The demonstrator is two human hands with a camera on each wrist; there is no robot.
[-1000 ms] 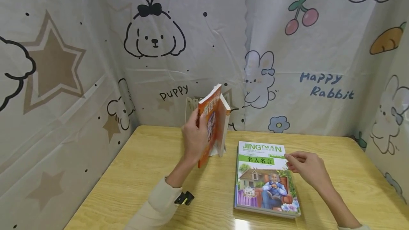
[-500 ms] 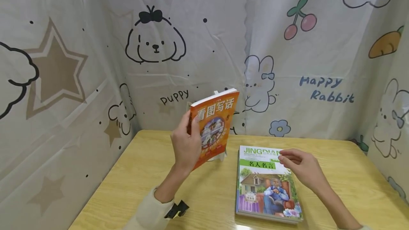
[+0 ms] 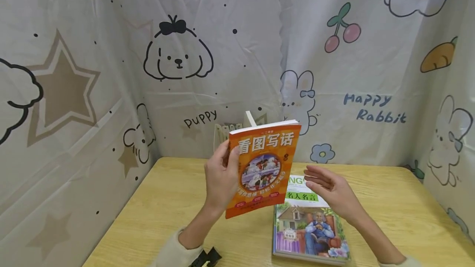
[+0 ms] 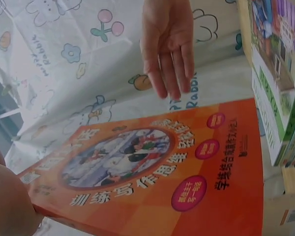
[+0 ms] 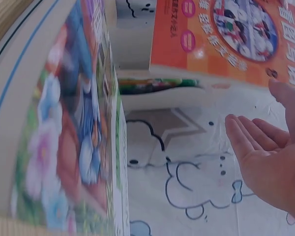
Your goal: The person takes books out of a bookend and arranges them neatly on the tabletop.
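Note:
An orange paperback book (image 3: pixel 265 168) is held up over the table, its cover facing me. My left hand (image 3: pixel 221 176) grips it by its left edge, thumb on the front cover. To the right of it my right hand (image 3: pixel 330 188) hovers with fingers extended, apart from the orange book and above a white and green book (image 3: pixel 309 234). That book lies flat on top of a small stack; the right wrist view shows its picture cover (image 5: pixel 81 128) close up. In the left wrist view the right hand (image 4: pixel 168 44) hangs palm-on beyond the orange cover (image 4: pixel 152 172).
Behind the orange book, a pale holder with cut-out letters (image 3: pixel 221 133) and the tip of a white upright piece (image 3: pixel 250 118) show; the rest is hidden. The wooden table (image 3: pixel 163 201) ends at a printed cloth wall (image 3: pixel 237 52).
The left hand has turned the orange book from edge-on to cover-facing and brought it away from the pale holder. The right hand has shifted left and its fingers have spread from a loose pinch.

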